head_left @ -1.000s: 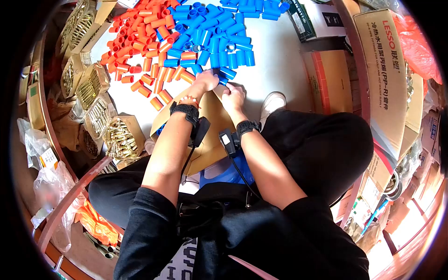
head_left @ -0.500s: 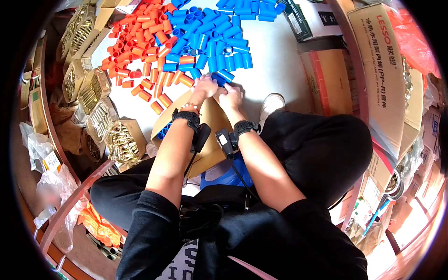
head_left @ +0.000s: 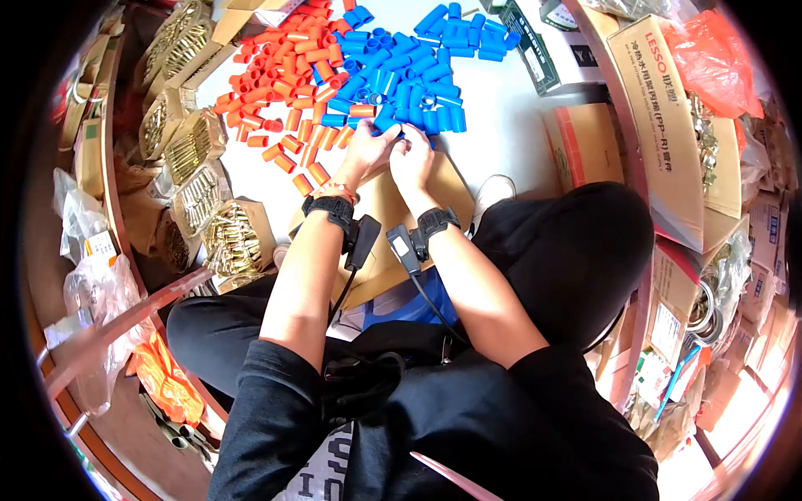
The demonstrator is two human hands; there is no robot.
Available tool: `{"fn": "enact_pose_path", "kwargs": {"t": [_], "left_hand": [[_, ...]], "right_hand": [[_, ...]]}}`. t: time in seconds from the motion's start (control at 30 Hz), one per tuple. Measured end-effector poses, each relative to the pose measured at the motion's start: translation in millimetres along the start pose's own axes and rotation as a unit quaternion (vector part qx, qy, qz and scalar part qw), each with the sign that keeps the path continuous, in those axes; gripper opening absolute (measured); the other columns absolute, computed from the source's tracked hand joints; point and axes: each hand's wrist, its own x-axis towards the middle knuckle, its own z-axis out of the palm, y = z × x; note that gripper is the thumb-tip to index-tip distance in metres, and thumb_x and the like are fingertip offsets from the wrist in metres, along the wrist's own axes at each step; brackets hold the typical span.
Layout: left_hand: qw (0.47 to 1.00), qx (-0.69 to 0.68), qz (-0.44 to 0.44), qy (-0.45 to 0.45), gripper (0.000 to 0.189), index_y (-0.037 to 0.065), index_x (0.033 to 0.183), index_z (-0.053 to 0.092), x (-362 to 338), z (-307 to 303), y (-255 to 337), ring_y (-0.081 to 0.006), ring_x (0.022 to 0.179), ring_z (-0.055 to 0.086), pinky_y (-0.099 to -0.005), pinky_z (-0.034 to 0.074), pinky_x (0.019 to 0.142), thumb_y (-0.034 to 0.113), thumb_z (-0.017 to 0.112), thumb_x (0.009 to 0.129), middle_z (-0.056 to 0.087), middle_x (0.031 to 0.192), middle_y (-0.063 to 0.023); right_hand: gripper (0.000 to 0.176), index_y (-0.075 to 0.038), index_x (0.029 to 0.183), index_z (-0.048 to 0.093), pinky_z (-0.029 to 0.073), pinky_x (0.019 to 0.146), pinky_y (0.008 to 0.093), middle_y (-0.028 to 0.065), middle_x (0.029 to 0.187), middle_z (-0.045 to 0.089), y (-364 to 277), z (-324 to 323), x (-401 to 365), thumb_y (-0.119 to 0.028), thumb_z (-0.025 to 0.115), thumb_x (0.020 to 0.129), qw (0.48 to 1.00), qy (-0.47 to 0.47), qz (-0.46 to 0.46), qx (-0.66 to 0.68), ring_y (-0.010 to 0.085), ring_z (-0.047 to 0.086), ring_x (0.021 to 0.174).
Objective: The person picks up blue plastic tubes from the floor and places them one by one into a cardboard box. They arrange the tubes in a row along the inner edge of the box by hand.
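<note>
Two bare hands meet at a blue tube on the near edge of a loose heap

In the head view, I look straight down past the person's dark sleeves. The left hand and right hand are close together, fingers curled narrow about a short blue tube at the front of the heap. The fingertips are partly hidden, so I cannot tell whether either grip is closed on it. More blue tubes lie just beyond, with red tubes mostly to their left, all on a pale floor.

The tube looks like rigid plastic: I judge it light, stiff, not fragile, somewhat slippery outside and apt to roll. I would hold it across the middle of the barrel, or pinch its wall at an open end.

Below the hands stands a cardboard box, its edges close under the wrists; cables from the wrist devices could catch there. My open room is the floor right of the hands, bounded by a white shoe and a brown carton. On the left, boxes of metal fittings crowd the way.
</note>
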Motion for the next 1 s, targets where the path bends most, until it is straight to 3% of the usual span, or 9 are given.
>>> {"fn": "enact_pose_path", "kwargs": {"t": [0.03, 0.07, 0.17, 0.3, 0.37, 0.5, 0.63, 0.7, 1.0], "left_hand": [[0.999, -0.035, 0.008, 0.003, 0.064, -0.007, 0.105, 0.038, -5, -6, 2, -0.0181, 0.080, 0.052, -0.0273, 0.042, 0.070, 0.034, 0.065, 0.064, 0.054, 0.088, -0.0142], [0.993, 0.119, 0.001, 0.020, 0.062, -0.007, 0.111, 0.031, 13, -20, -19, -0.0175, 0.087, 0.048, -0.0265, 0.040, 0.074, 0.026, 0.063, 0.070, 0.048, 0.096, -0.0138], [0.997, 0.065, 0.034, 0.036, 0.059, -0.006, 0.110, 0.034, 0, -45, -25, -0.0171, 0.088, 0.047, -0.0258, 0.039, 0.076, 0.024, 0.063, 0.069, 0.048, 0.098, -0.0129], [1.000, -0.002, -0.010, 0.010, 0.047, 0.002, 0.103, 0.045, -56, -75, 5, -0.0104, 0.084, 0.048, -0.0181, 0.037, 0.064, 0.032, 0.061, 0.070, 0.053, 0.091, -0.0045], [0.997, -0.075, -0.014, 0.007, 0.042, 0.001, 0.090, 0.053, -87, -82, 18, -0.0062, 0.065, 0.046, -0.0173, 0.037, 0.058, 0.035, 0.063, 0.067, 0.052, 0.075, 0.0004], [0.986, -0.162, -0.050, -0.008, 0.049, 0.006, 0.097, 0.050, -124, -95, 3, -0.0130, 0.086, 0.052, -0.0265, 0.037, 0.071, 0.047, 0.055, 0.069, 0.056, 0.088, -0.0043], [0.987, -0.119, -0.109, -0.009, 0.055, 0.010, 0.099, 0.048, -148, -107, -19, -0.0114, 0.088, 0.048, -0.0283, 0.035, 0.073, 0.054, 0.052, 0.067, 0.054, 0.093, -0.0038], [0.979, -0.165, -0.123, -0.005, 0.047, 0.014, 0.093, 0.048, -156, -105, -29, -0.0080, 0.082, 0.046, -0.0216, 0.033, 0.067, 0.053, 0.053, 0.068, 0.051, 0.091, 0.0001], [0.977, -0.127, -0.163, -0.047, 0.054, 0.014, 0.093, 0.051, -156, -90, -43, -0.0096, 0.083, 0.046, -0.0293, 0.032, 0.076, 0.058, 0.053, 0.063, 0.050, 0.093, 0.0016]], "right_hand": [[0.026, 0.000, 0.087, 0.054, 0.041, 0.076, 0.0351, 0.0166, 0.089, 0.055, -8, 0, -1, 0.000, 0.042, 0.064, 1.000, -0.010, 0.003, 0.029, 0.0297, 0.052, 0.084], [0.025, -0.001, 0.084, 0.055, 0.044, 0.070, 0.0334, 0.0153, 0.082, 0.057, -15, 0, -4, 0.003, 0.040, 0.065, 0.999, -0.016, -0.001, 0.031, 0.0278, 0.055, 0.076], [0.023, -0.002, 0.083, 0.054, 0.045, 0.065, 0.0322, 0.0142, 0.080, 0.057, -31, 8, -17, 0.003, 0.039, 0.066, 0.990, -0.022, 0.003, 0.138, 0.0260, 0.057, 0.070], [0.019, -0.002, 0.086, 0.053, 0.045, 0.058, 0.0264, 0.0086, 0.074, 0.058, -36, 17, -32, 0.001, 0.049, 0.067, 0.979, -0.041, -0.132, 0.147, 0.0166, 0.057, 0.063], [0.018, 0.001, 0.085, 0.054, 0.044, 0.058, 0.0230, 0.0083, 0.076, 0.058, -36, 20, -42, -0.008, 0.057, 0.070, 0.963, -0.123, -0.015, 0.238, 0.0131, 0.055, 0.065], [0.030, 0.000, 0.090, 0.054, 0.041, 0.063, 0.0207, 0.0039, 0.082, 0.056, -50, 1, -64, -0.025, 0.059, 0.073, 0.881, -0.355, 0.119, 0.288, 0.0103, 0.052, 0.073], [0.035, -0.005, 0.093, 0.054, 0.040, 0.062, 0.0198, 0.0022, 0.084, 0.055, -49, -9, -78, -0.035, 0.053, 0.075, 0.831, -0.491, 0.189, 0.180, 0.0080, 0.051, 0.073], [0.036, -0.006, 0.095, 0.053, 0.041, 0.063, 0.0199, 0.0022, 0.085, 0.055, -48, -13, -82, -0.037, 0.052, 0.076, 0.813, -0.521, 0.204, 0.160, 0.0078, 0.051, 0.074], [0.038, -0.005, 0.095, 0.053, 0.041, 0.071, 0.0238, 0.0045, 0.088, 0.054, -31, -31, -89, -0.036, 0.054, 0.074, 0.804, -0.501, 0.272, 0.170, 0.0118, 0.052, 0.079]]}}
